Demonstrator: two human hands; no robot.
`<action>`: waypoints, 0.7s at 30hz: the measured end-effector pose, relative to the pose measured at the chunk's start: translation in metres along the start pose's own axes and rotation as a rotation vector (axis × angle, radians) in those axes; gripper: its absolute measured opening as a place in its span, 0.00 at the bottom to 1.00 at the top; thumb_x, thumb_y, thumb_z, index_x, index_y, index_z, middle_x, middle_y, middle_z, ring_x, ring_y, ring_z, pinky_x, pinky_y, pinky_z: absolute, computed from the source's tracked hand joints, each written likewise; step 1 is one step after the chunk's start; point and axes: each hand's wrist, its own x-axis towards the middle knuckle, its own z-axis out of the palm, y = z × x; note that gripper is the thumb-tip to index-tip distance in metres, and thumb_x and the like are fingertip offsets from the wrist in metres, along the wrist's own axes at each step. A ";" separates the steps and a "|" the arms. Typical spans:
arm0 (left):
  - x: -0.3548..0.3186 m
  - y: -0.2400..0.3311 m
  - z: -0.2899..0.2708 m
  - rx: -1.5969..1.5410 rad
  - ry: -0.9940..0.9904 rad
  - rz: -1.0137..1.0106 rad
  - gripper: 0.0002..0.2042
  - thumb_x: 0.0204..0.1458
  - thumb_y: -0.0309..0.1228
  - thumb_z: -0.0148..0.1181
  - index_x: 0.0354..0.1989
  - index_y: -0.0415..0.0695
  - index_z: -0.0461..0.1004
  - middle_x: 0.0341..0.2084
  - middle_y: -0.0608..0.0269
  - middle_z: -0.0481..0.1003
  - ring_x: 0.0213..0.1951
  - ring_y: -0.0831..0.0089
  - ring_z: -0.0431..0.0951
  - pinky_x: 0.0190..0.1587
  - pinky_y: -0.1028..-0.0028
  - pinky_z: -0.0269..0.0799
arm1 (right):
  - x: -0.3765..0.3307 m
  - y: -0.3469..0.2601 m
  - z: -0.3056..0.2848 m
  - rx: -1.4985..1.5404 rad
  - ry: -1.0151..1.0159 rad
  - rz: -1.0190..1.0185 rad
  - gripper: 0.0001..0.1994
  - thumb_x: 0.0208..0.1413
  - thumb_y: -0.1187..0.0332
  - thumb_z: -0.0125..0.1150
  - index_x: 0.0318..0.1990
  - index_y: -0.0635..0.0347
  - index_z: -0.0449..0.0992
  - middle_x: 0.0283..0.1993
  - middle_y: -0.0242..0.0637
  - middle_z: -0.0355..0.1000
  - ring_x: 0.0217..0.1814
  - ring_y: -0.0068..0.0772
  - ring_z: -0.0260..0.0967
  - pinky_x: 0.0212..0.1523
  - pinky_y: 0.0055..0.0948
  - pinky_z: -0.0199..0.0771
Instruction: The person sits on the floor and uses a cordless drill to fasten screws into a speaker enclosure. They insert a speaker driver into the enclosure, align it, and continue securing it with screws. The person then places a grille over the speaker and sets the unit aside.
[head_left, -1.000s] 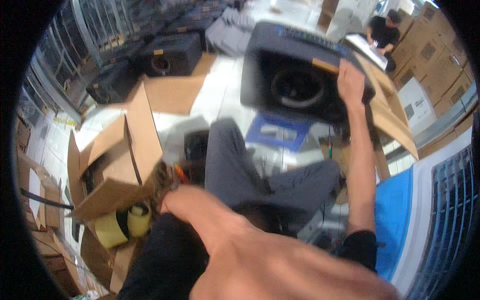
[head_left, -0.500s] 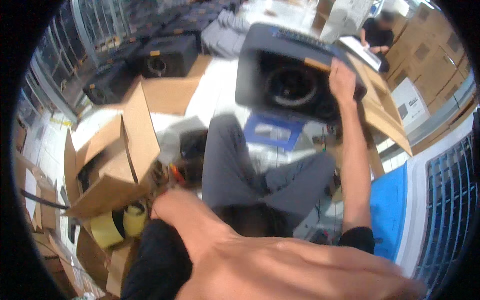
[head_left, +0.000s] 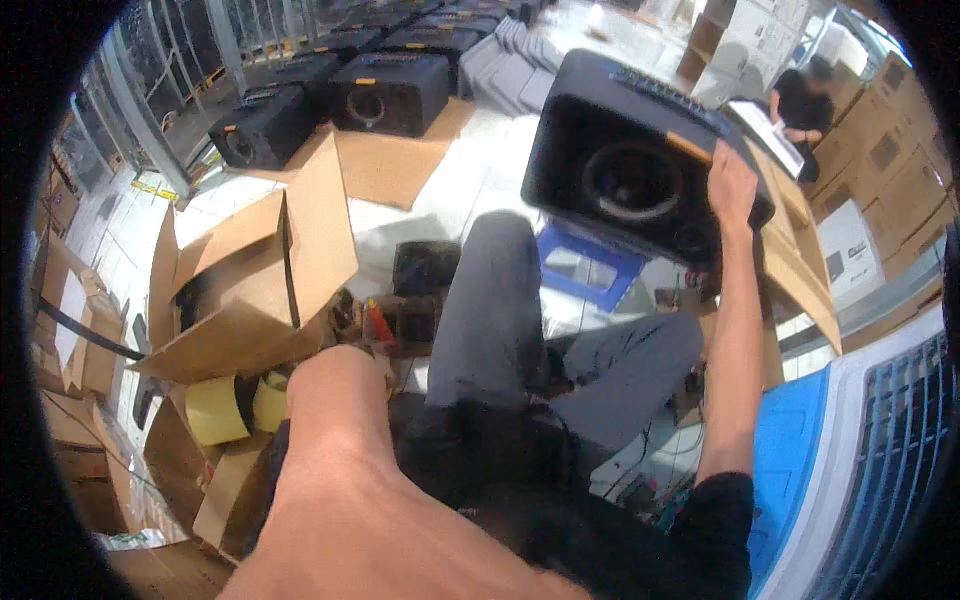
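A large black speaker cabinet (head_left: 560, 150) with a round cone in its front leans tilted ahead of me. My right hand (head_left: 733, 185) is closed over its top edge near the right corner, beside an orange strip. My left hand (head_left: 340, 385) is at the lower left with the wrist bent down, and its fingers are hidden. Close to it are an open cardboard box (head_left: 325, 235), rolls of yellow tape (head_left: 220, 410) and an orange-red handled tool (head_left: 379, 322). A blue frame-like panel (head_left: 610, 292) lies on the floor below the speaker.
More black speakers (head_left: 390, 95) stand in rows at the back left, with grey padded sheets (head_left: 510, 70) beside them. Stacked cartons (head_left: 890, 150) and a seated person (head_left: 803, 105) are at the far right. A blue and white slatted unit (head_left: 850, 420) borders my right side.
The view has shifted left, so the scene sits further right. My left wrist has bent and its forearm has swung left. My right hand keeps its grip on the speaker.
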 end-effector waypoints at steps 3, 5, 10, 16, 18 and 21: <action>-0.003 -0.004 -0.005 0.052 -0.008 0.007 0.31 0.62 0.50 0.50 0.49 0.25 0.75 0.32 0.40 0.80 0.32 0.56 0.83 0.35 0.63 0.81 | 0.005 0.006 0.008 0.115 0.254 -0.213 0.21 0.70 0.61 0.40 0.32 0.65 0.76 0.35 0.54 0.76 0.41 0.59 0.74 0.45 0.49 0.73; -0.001 -0.007 -0.006 0.064 0.006 -0.018 0.31 0.63 0.50 0.49 0.49 0.25 0.75 0.33 0.39 0.80 0.32 0.55 0.83 0.36 0.62 0.81 | 0.002 0.008 0.012 0.065 0.228 -0.142 0.20 0.69 0.62 0.42 0.29 0.64 0.73 0.33 0.54 0.75 0.39 0.59 0.73 0.43 0.51 0.72; 0.003 -0.008 -0.009 0.121 0.006 -0.012 0.33 0.64 0.52 0.46 0.49 0.24 0.75 0.33 0.37 0.80 0.33 0.53 0.84 0.37 0.60 0.81 | -0.006 0.002 0.010 0.024 0.018 0.026 0.21 0.71 0.59 0.40 0.57 0.61 0.78 0.58 0.43 0.77 0.63 0.42 0.71 0.65 0.42 0.64; -0.013 -0.006 -0.021 0.197 -0.002 0.047 0.36 0.66 0.54 0.42 0.49 0.23 0.75 0.34 0.34 0.80 0.34 0.50 0.84 0.38 0.57 0.82 | -0.010 0.000 0.011 0.048 0.294 -0.164 0.21 0.71 0.59 0.40 0.27 0.61 0.70 0.30 0.54 0.71 0.36 0.60 0.72 0.40 0.50 0.73; -0.014 -0.008 -0.022 0.246 0.027 0.017 0.36 0.66 0.55 0.41 0.49 0.23 0.74 0.35 0.33 0.80 0.35 0.49 0.84 0.39 0.56 0.82 | -0.015 0.005 0.011 0.029 0.104 -0.153 0.21 0.71 0.60 0.40 0.34 0.64 0.75 0.34 0.56 0.74 0.40 0.57 0.74 0.42 0.51 0.73; -0.003 -0.019 -0.038 0.363 -0.099 0.146 0.38 0.67 0.56 0.39 0.49 0.22 0.74 0.35 0.32 0.80 0.35 0.48 0.84 0.40 0.55 0.82 | -0.003 0.008 0.016 0.115 0.370 -0.168 0.20 0.71 0.62 0.40 0.40 0.67 0.77 0.41 0.52 0.78 0.47 0.55 0.76 0.50 0.52 0.72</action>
